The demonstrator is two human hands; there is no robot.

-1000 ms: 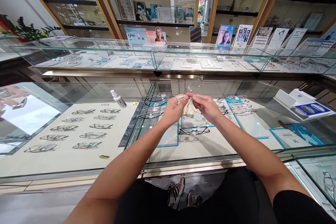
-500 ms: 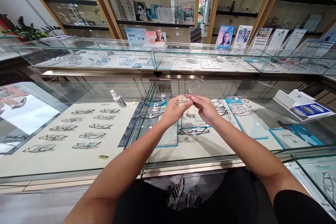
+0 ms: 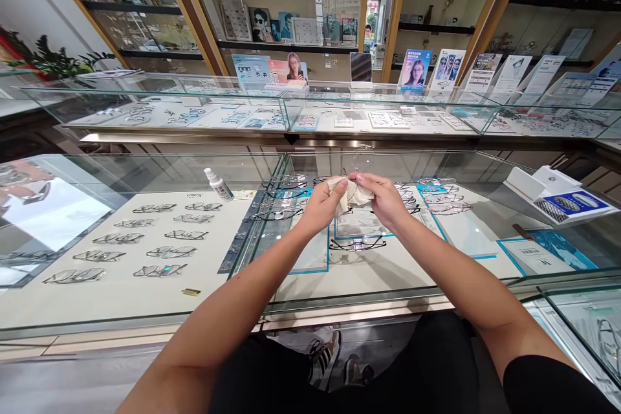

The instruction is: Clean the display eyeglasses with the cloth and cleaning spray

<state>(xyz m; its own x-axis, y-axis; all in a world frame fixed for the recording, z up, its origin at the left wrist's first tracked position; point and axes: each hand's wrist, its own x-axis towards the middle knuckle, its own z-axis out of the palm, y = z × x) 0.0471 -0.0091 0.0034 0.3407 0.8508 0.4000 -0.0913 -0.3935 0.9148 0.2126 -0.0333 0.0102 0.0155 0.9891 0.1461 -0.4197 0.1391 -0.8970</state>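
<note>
My left hand [image 3: 324,203] is closed on a small beige cleaning cloth [image 3: 343,193], pressing it against a pair of thin-framed glasses [image 3: 363,162]. My right hand [image 3: 383,197] pinches the frame of those glasses, and one clear lens stands up above my fingers. Both hands are held together above the glass top of a display counter [image 3: 272,301]. Directly below them, inside the case, lies a dark-framed pair of glasses [image 3: 358,244].
A small white spray bottle [image 3: 218,183] lies on the counter glass to the left. Several rows of glasses [image 3: 145,236] fill the case. A white stand with a blue card [image 3: 557,194] sits at right. A second glass counter [image 3: 291,110] and shelves stand behind.
The glasses have turned in my hands and sunk slightly; the cloth now covers more of the lower lens. My hands stay in the same place.
</note>
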